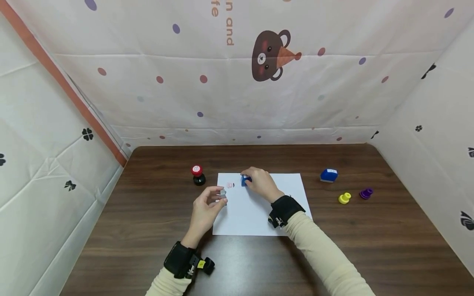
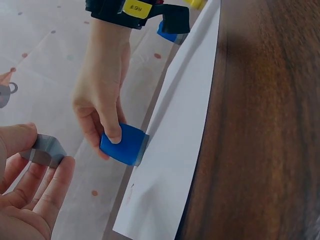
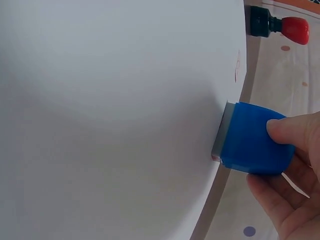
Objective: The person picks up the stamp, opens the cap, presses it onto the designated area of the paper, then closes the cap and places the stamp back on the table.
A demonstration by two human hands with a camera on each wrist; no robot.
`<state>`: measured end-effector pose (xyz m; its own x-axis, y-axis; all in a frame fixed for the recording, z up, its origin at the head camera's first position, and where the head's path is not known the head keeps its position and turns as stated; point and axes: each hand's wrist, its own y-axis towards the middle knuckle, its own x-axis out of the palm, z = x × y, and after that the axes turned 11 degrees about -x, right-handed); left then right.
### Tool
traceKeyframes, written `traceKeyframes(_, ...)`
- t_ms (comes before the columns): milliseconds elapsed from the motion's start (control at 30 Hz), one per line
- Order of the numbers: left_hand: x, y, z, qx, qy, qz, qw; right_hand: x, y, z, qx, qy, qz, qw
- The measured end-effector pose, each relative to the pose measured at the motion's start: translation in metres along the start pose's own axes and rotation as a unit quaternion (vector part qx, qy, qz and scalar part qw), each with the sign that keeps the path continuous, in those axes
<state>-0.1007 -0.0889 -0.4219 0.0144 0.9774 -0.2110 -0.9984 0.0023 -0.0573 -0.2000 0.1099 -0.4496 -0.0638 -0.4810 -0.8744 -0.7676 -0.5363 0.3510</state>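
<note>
Left hand (image 1: 205, 206) pinches cap (image 2: 48, 150), apparently to keep it off paper (image 1: 255, 218); right hand (image 1: 262, 183) grips stamp (image 3: 256, 142) by its blue body, grey end down.

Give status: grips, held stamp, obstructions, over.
Right grip holds blue stamp near far edge of paper. Left grip holds gray piece. Nothing visibly blocking.

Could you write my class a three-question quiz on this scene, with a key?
1. True or false: the right hand holds a yellow stamp.
2. The left hand holds: A) a pencil; B) a grey cap; C) a ruler.
3. Fill the gap: in the head view, the red-and-black stamp stands to the ___ of the paper.

Key:
1. False; it holds a blue stamp.
2. B
3. left
</note>
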Motion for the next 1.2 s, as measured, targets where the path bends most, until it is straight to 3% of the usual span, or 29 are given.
traceKeyframes(300,0.001,0.001,0.001,-0.002,0.001,0.007,1.0000,-0.013,-0.006,-0.001,0.008,0.010,0.025,1.000)
traceKeyframes(633,0.005,0.000,0.005,-0.007,-0.004,0.008,0.9999,-0.028,-0.017,-0.004,0.055,0.081,0.119,0.988)
traceKeyframes(867,0.011,0.000,0.009,0.003,-0.012,-0.009,0.9999,-0.035,-0.032,-0.010,0.118,0.168,0.151,0.967)
traceKeyframes(1033,0.016,0.001,0.011,0.001,-0.013,-0.014,0.9998,-0.038,-0.042,-0.018,0.182,0.238,0.137,0.944)
traceKeyframes(1200,0.022,0.001,0.012,0.001,-0.015,-0.020,0.9997,-0.039,-0.050,-0.029,0.201,0.294,0.121,0.927)
